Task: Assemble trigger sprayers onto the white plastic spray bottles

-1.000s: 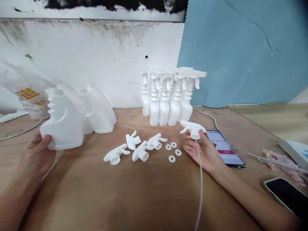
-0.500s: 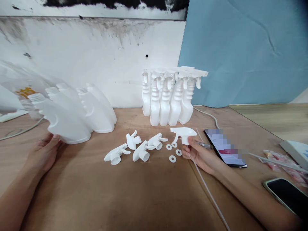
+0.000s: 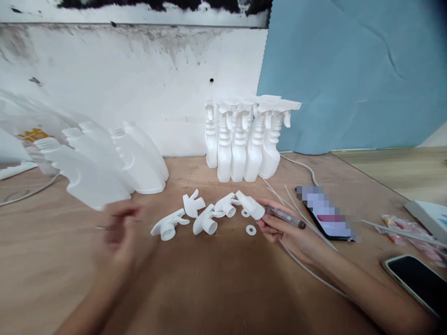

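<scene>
In my right hand (image 3: 279,232) I hold a white trigger spray head (image 3: 251,205), tilted with its nozzle to the upper left. A clear pen-like tool (image 3: 287,217) with a dark end sticks out by the fingers of that hand. A thin white tube (image 3: 310,271) runs from below the hand toward the lower right. My left hand (image 3: 117,232) is smeared by motion, just in front of the nearest white bottle (image 3: 96,179), and its fingers are unclear. Between the hands lie several loose spray heads (image 3: 209,219) and flat white washers (image 3: 251,230).
Several capless bottles (image 3: 148,163) stand at the left by a plastic bag (image 3: 33,135). Bottles with spray heads (image 3: 238,158) stand together at the back. A lit phone (image 3: 328,218), small packets (image 3: 412,232) and a dark phone (image 3: 415,281) lie at the right.
My left hand has let go of the front bottle and moved right. My right hand has tilted the spray head and shifted it slightly left, now covering some washers.
</scene>
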Demonstrator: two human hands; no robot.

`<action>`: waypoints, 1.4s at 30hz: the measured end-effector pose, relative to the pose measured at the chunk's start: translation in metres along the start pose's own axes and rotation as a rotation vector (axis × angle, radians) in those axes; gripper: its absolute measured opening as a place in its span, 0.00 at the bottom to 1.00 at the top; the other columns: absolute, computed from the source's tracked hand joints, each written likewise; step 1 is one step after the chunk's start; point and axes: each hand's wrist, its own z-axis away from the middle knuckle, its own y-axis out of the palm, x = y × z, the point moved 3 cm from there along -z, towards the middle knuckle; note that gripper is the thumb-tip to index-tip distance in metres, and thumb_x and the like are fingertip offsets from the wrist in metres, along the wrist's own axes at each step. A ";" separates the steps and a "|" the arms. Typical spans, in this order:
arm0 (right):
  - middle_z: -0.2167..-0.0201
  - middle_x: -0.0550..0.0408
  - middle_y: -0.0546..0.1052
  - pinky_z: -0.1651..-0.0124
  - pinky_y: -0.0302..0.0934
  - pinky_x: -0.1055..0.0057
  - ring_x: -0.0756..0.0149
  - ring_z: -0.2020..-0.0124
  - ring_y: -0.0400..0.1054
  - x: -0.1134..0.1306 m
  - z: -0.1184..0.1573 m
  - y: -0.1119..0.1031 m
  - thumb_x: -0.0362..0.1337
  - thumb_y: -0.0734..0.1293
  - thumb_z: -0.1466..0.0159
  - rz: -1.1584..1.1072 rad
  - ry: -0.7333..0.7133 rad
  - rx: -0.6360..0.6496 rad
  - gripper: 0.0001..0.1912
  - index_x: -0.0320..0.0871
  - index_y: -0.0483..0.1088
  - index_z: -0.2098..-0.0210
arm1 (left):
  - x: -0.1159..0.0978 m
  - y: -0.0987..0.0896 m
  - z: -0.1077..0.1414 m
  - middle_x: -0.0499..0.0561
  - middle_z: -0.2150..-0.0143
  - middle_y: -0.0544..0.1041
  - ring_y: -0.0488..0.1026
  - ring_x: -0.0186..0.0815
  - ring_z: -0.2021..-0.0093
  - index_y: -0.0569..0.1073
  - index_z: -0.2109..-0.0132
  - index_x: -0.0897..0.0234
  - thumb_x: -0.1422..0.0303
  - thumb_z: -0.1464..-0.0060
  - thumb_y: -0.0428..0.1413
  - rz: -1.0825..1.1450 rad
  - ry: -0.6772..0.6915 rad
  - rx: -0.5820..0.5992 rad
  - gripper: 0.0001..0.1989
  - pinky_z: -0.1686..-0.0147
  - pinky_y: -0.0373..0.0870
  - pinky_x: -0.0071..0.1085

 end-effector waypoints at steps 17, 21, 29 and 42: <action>0.67 0.56 0.73 0.64 0.61 0.71 0.68 0.68 0.67 -0.013 0.032 0.052 0.31 0.65 0.33 1.112 -0.529 0.043 0.08 0.46 0.68 0.54 | -0.027 0.105 0.079 0.50 0.59 0.77 0.73 0.36 0.59 0.75 0.53 0.61 0.60 0.43 0.62 0.216 -0.196 0.699 0.14 0.59 0.71 0.30; 0.65 0.52 0.75 0.63 0.62 0.71 0.66 0.67 0.69 -0.012 0.033 0.053 0.29 0.63 0.32 1.243 -0.775 0.026 0.12 0.44 0.67 0.50 | -0.029 0.111 0.082 0.48 0.66 0.73 0.69 0.32 0.67 0.72 0.59 0.64 0.56 0.43 0.61 0.411 -0.451 0.734 0.15 0.67 0.71 0.28; 0.73 0.56 0.71 0.71 0.54 0.71 0.67 0.74 0.64 -0.004 0.039 0.048 0.30 0.60 0.29 1.494 -1.018 0.182 0.06 0.42 0.69 0.57 | -0.037 0.104 0.082 0.49 0.67 0.75 0.73 0.32 0.70 0.70 0.57 0.64 0.57 0.40 0.59 0.478 -0.449 0.805 0.14 0.67 0.72 0.28; 0.81 0.59 0.66 0.77 0.41 0.64 0.67 0.80 0.56 0.020 0.048 0.061 0.28 0.59 0.30 1.795 -1.202 0.265 0.13 0.41 0.71 0.68 | -0.044 0.112 0.093 0.46 0.70 0.69 0.62 0.26 0.75 0.67 0.57 0.63 0.54 0.37 0.54 0.516 -0.412 0.874 0.16 0.74 0.60 0.24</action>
